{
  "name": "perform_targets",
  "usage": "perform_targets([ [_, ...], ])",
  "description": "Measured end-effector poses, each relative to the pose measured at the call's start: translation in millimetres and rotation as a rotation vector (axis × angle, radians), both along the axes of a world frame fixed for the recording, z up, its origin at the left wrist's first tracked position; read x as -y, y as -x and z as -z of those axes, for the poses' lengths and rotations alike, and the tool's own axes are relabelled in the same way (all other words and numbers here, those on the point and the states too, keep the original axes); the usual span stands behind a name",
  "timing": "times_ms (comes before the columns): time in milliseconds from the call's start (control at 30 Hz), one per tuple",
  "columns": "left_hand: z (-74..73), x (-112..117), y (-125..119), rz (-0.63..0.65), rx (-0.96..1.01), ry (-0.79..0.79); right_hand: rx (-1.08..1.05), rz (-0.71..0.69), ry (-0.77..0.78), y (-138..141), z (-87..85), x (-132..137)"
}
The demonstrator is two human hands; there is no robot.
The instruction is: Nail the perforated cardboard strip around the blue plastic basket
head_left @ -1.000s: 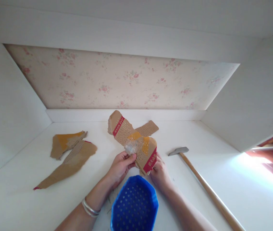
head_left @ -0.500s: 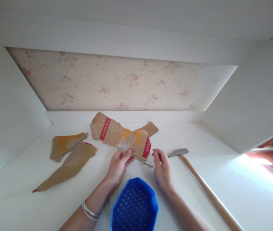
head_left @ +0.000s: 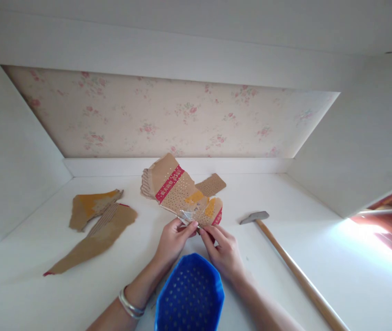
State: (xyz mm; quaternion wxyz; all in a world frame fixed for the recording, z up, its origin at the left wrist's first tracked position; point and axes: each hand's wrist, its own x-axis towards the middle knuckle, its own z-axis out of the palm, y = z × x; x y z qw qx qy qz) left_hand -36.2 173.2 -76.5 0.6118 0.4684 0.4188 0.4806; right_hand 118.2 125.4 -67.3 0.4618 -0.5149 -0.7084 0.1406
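Note:
My left hand (head_left: pixel 173 239) pinches the near edge of a torn, perforated brown cardboard piece (head_left: pixel 178 191) with red bands and yellow patches, held tilted above the white table (head_left: pixel 26 285). A bit of clear tape or plastic (head_left: pixel 186 215) clings to the cardboard by my fingers. My right hand (head_left: pixel 221 250) is closed in a pinch at the same near edge, touching the cardboard beside my left fingers; what it grips is too small to make out. A blue perforated basket (head_left: pixel 189 296) stands just below both hands.
A hammer with a long wooden handle (head_left: pixel 296 271) and metal head (head_left: pixel 254 217) lies to the right. Torn cardboard scraps (head_left: pixel 95 227) lie at the left, and a small scrap (head_left: pixel 211 184) behind. White side panels and floral wallpaper enclose the table.
My right hand has moved left from open air back to the cardboard's near edge. The cardboard has tipped up and swung from lying leftward to a steeper tilt.

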Motion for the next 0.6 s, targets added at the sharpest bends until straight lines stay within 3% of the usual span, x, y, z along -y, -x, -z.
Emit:
perform_targets([
  [267, -2.7, 2.0, 0.1, 0.029, -0.051, -0.042, 0.208, 0.075, 0.031, 0.7, 0.6, 3.0],
  [467, -11.0, 7.0, -1.1, -0.046, -0.129, -0.090, 0.244, 0.093, -0.048, 1.9, 3.9, 0.1],
  [600, -8.2, 10.0, -1.4, -0.148, -0.190, -0.117, 0.240, 0.132, -0.100, 3.9, 3.0, 0.5],
])
